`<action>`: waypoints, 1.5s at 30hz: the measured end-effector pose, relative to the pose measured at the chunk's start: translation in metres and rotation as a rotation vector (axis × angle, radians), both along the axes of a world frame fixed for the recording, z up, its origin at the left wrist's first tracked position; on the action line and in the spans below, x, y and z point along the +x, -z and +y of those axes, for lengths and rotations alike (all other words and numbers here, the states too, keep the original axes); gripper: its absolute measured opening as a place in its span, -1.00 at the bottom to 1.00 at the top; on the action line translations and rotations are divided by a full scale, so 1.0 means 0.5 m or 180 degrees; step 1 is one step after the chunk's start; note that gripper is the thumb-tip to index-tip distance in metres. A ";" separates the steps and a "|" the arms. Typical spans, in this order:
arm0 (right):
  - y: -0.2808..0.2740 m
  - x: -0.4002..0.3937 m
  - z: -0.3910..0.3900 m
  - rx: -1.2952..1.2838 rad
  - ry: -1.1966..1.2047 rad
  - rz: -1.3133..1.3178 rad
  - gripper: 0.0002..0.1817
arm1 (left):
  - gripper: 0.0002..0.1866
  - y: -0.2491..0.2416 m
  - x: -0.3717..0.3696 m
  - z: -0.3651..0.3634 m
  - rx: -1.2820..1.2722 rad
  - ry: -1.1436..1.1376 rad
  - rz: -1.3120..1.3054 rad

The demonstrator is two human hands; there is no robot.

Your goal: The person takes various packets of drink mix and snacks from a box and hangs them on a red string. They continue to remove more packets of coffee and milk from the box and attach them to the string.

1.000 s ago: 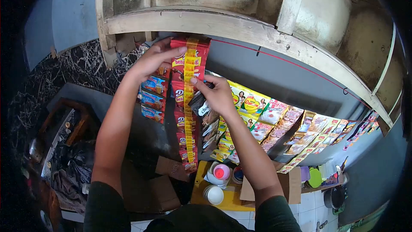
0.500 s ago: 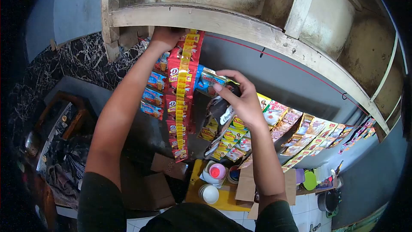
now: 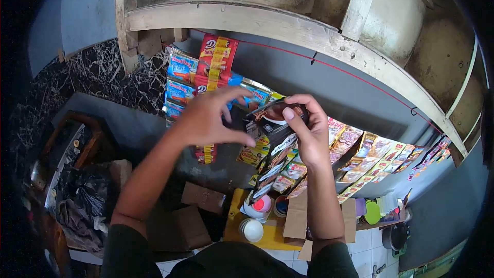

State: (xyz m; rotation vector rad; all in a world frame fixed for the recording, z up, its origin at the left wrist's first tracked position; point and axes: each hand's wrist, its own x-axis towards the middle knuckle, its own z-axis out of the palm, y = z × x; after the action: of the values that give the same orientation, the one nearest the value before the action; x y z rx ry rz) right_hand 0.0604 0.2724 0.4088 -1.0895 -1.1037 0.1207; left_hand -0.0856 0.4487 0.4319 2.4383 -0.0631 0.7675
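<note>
My right hand point(image 3: 311, 134) grips the top of a dark strip of chocolate drink sachets point(image 3: 280, 128), whose lower packets hang down in a chain. To its left, my left hand point(image 3: 211, 118) has its thumb and fingers spread and holds nothing. Behind that hand hangs a red strip of sachets point(image 3: 213, 62) with a yellow band down its middle, partly covered by the hand. Blue Good Day sachets point(image 3: 180, 67) hang just left of the red strip, and another blue sachet point(image 3: 254, 95) shows between my hands.
A red cord point(image 3: 360, 71) with black hooks runs under the wooden shelf beam point(image 3: 247, 18). More sachet strips point(image 3: 378, 154) hang to the right. Below are white bowls point(image 3: 252, 230) on a yellow surface point(image 3: 232, 226), cardboard boxes point(image 3: 296, 219) and a black plastic bag point(image 3: 85, 190).
My left hand has come down from the top of the red strip and opened in front of it. My right hand has turned the dark strip, showing more of its front.
</note>
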 end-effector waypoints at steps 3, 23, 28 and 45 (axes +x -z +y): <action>-0.003 -0.018 0.000 0.0096 -0.0232 -0.0019 -0.78 | -0.55 0.065 0.050 0.010 0.0147 -0.0079 -0.0327; -0.086 0.126 0.158 0.0494 0.0440 -0.0062 -0.64 | -0.61 -0.025 0.155 0.057 -0.0662 -0.0443 -0.1102; -0.121 0.149 0.171 0.0540 0.0194 0.0383 -0.66 | -0.67 0.035 0.171 0.053 -0.1379 0.0497 -0.0601; -0.181 0.137 0.133 -0.1829 0.2861 -0.3735 -0.70 | -0.39 0.042 0.183 0.056 -0.2363 0.0117 -0.0408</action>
State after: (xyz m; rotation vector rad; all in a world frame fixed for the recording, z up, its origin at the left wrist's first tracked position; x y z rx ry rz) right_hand 0.1289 0.3388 0.4992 -2.2007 -1.4867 -1.1025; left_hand 0.0059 0.4769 0.4108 1.6817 0.1107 0.7590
